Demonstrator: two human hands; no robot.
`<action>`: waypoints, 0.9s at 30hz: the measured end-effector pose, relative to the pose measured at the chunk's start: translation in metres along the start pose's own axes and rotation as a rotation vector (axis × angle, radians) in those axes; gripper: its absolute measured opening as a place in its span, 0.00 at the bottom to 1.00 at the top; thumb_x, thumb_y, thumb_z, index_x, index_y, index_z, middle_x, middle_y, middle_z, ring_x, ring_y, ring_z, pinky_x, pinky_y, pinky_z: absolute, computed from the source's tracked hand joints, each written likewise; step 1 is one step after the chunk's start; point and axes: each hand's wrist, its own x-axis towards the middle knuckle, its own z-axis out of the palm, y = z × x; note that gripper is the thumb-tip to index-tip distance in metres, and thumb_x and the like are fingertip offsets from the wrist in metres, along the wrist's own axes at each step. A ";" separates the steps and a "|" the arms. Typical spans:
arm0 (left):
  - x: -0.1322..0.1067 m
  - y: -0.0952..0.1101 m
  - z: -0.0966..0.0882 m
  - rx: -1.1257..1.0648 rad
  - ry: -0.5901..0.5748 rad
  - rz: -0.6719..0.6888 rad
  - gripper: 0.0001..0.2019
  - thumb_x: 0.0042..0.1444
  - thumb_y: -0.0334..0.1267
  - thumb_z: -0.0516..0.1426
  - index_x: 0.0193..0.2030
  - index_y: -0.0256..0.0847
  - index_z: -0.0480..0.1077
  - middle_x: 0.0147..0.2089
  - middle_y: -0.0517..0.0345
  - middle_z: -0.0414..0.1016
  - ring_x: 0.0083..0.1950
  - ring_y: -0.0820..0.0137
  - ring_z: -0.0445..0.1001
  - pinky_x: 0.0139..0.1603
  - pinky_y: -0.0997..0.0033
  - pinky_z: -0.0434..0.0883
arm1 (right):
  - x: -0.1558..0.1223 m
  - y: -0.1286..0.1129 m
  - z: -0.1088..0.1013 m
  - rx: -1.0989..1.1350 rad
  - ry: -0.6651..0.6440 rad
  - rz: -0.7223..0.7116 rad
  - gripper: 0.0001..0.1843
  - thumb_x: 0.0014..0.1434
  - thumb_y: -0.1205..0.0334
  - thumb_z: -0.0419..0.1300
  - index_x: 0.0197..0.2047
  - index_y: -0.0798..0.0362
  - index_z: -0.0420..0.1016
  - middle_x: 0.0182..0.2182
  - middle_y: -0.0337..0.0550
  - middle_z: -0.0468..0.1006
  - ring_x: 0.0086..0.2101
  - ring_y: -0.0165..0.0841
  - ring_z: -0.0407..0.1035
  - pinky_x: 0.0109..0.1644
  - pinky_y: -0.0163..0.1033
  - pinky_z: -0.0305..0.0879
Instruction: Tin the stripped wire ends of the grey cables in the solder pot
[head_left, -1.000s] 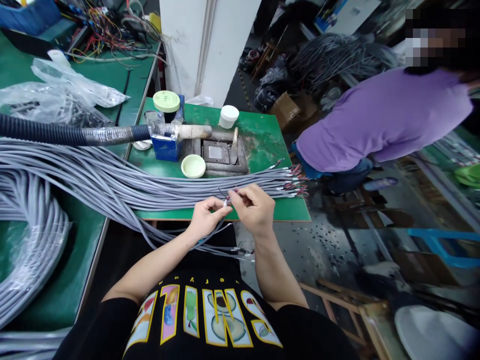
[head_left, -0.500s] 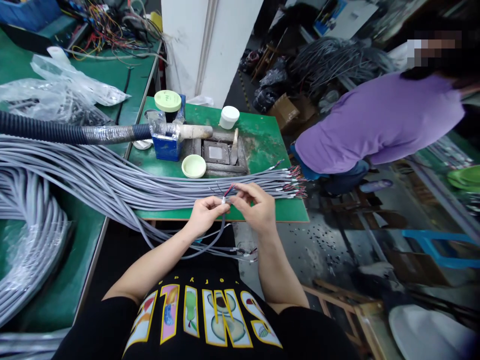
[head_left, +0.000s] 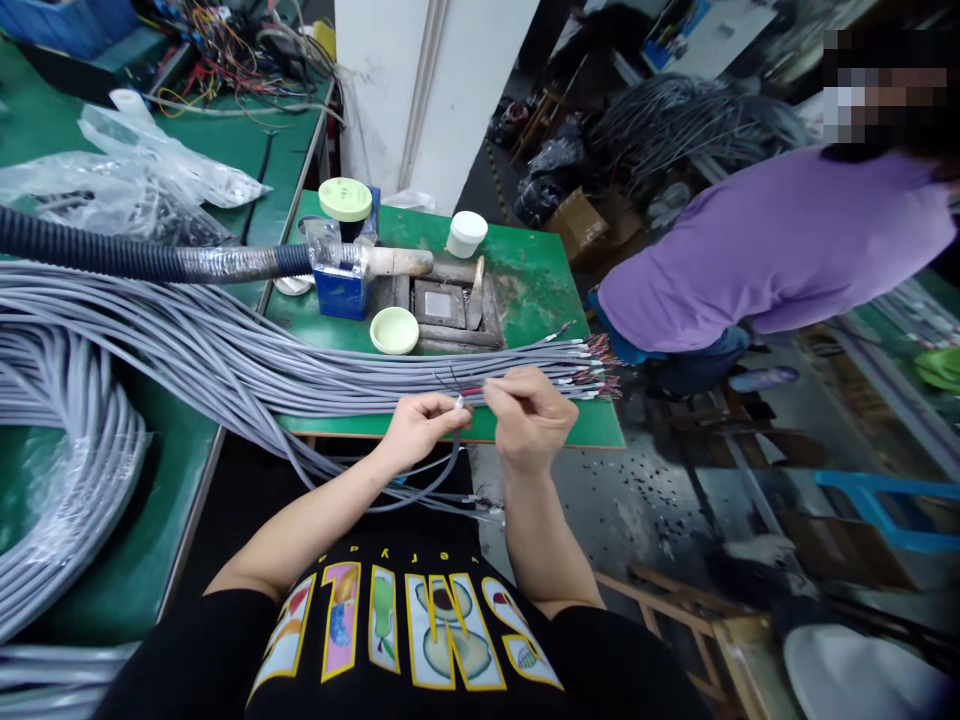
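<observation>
Between thumb and fingers, my left hand (head_left: 420,428) pinches a grey cable (head_left: 450,462) just below its white-wrapped end. Dark wires (head_left: 448,380) fan upward from that end. To the right, my right hand (head_left: 534,412) is closed on the red wire (head_left: 472,391) of the same cable, which runs straight between the two hands. Its fingertips partly hide the wire's end. Behind both hands a thick bundle of grey cables (head_left: 337,375) lies across the green table, its stripped ends (head_left: 592,368) showing coloured wires at the right.
A solder pot (head_left: 437,303) sits on the table beside a pale green dish (head_left: 394,330), a white tub (head_left: 467,233) and a blue box (head_left: 339,290). A ribbed hose (head_left: 150,240) reaches in from the left. A person in a purple shirt (head_left: 765,240) is at the right.
My right hand has moved right and closed up, drawing the red wire sideways and straight. My left hand still holds the cable. The whole view has shifted slightly.
</observation>
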 end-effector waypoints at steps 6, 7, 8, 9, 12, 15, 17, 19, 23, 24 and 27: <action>0.007 -0.007 -0.014 -0.118 -0.095 -0.044 0.20 0.43 0.51 0.66 0.32 0.34 0.77 0.28 0.53 0.77 0.28 0.74 0.71 0.31 0.74 0.69 | 0.016 0.004 -0.019 0.012 -0.208 0.202 0.03 0.51 0.62 0.63 0.30 0.51 0.78 0.21 0.36 0.69 0.22 0.27 0.62 0.24 0.34 0.58; 0.008 -0.007 -0.015 -0.117 -0.130 -0.052 0.20 0.44 0.52 0.66 0.34 0.34 0.78 0.28 0.53 0.77 0.28 0.73 0.71 0.32 0.74 0.69 | 0.018 0.003 -0.019 -0.034 -0.323 0.246 0.05 0.51 0.61 0.64 0.33 0.52 0.79 0.21 0.35 0.70 0.21 0.26 0.61 0.24 0.34 0.57; 0.008 -0.008 -0.015 -0.110 -0.160 -0.054 0.20 0.44 0.52 0.66 0.34 0.34 0.78 0.28 0.53 0.77 0.28 0.73 0.71 0.33 0.74 0.69 | 0.020 0.002 -0.017 -0.063 -0.412 0.282 0.08 0.50 0.60 0.65 0.35 0.52 0.80 0.20 0.35 0.69 0.21 0.26 0.60 0.23 0.33 0.57; 0.007 -0.007 -0.015 -0.097 -0.186 -0.053 0.21 0.45 0.52 0.66 0.34 0.34 0.78 0.28 0.53 0.77 0.28 0.73 0.71 0.33 0.74 0.69 | 0.022 0.000 -0.014 -0.074 -0.472 0.311 0.10 0.49 0.60 0.66 0.36 0.53 0.80 0.19 0.34 0.68 0.20 0.25 0.59 0.22 0.32 0.56; 0.005 -0.006 -0.015 -0.038 -0.249 -0.055 0.21 0.45 0.53 0.65 0.32 0.33 0.77 0.27 0.52 0.77 0.28 0.73 0.71 0.33 0.73 0.69 | 0.024 -0.002 -0.002 -0.044 -0.549 0.361 0.09 0.48 0.60 0.66 0.33 0.53 0.80 0.16 0.33 0.68 0.18 0.24 0.59 0.20 0.31 0.55; 0.003 -0.004 -0.016 0.001 -0.278 -0.053 0.21 0.46 0.53 0.65 0.33 0.33 0.78 0.27 0.52 0.77 0.27 0.73 0.71 0.33 0.73 0.69 | 0.021 0.000 0.005 0.025 -0.503 0.372 0.05 0.48 0.60 0.66 0.25 0.53 0.78 0.18 0.36 0.73 0.19 0.27 0.64 0.22 0.32 0.59; 0.003 -0.001 -0.016 0.014 -0.250 -0.028 0.20 0.46 0.52 0.65 0.33 0.33 0.78 0.27 0.52 0.77 0.27 0.73 0.70 0.33 0.73 0.69 | 0.019 0.001 0.004 0.047 -0.421 0.352 0.05 0.48 0.62 0.65 0.24 0.53 0.77 0.20 0.37 0.75 0.21 0.28 0.67 0.24 0.33 0.61; 0.004 0.003 -0.015 0.035 -0.193 0.002 0.20 0.45 0.52 0.65 0.32 0.34 0.78 0.26 0.53 0.77 0.27 0.73 0.71 0.32 0.73 0.70 | 0.019 0.002 0.001 0.023 -0.364 0.310 0.03 0.49 0.63 0.65 0.26 0.53 0.78 0.22 0.37 0.76 0.23 0.28 0.68 0.26 0.33 0.63; 0.003 0.009 -0.010 0.108 -0.134 0.035 0.19 0.43 0.53 0.65 0.26 0.35 0.78 0.24 0.54 0.76 0.26 0.72 0.70 0.31 0.72 0.70 | 0.020 -0.001 -0.002 -0.115 -0.456 0.243 0.06 0.48 0.61 0.67 0.32 0.52 0.79 0.22 0.36 0.72 0.21 0.25 0.63 0.24 0.32 0.59; 0.003 0.010 -0.009 0.122 -0.137 0.038 0.19 0.43 0.53 0.65 0.25 0.35 0.77 0.23 0.55 0.75 0.26 0.72 0.70 0.31 0.73 0.70 | 0.021 -0.002 -0.002 -0.143 -0.474 0.217 0.06 0.48 0.61 0.67 0.31 0.52 0.79 0.22 0.35 0.71 0.21 0.25 0.62 0.23 0.32 0.58; 0.001 0.010 -0.006 0.125 -0.135 0.030 0.19 0.43 0.52 0.66 0.25 0.34 0.77 0.23 0.55 0.75 0.26 0.73 0.69 0.30 0.73 0.69 | 0.019 -0.003 0.002 -0.179 -0.431 0.106 0.04 0.52 0.62 0.64 0.26 0.52 0.77 0.22 0.36 0.71 0.22 0.25 0.61 0.25 0.33 0.59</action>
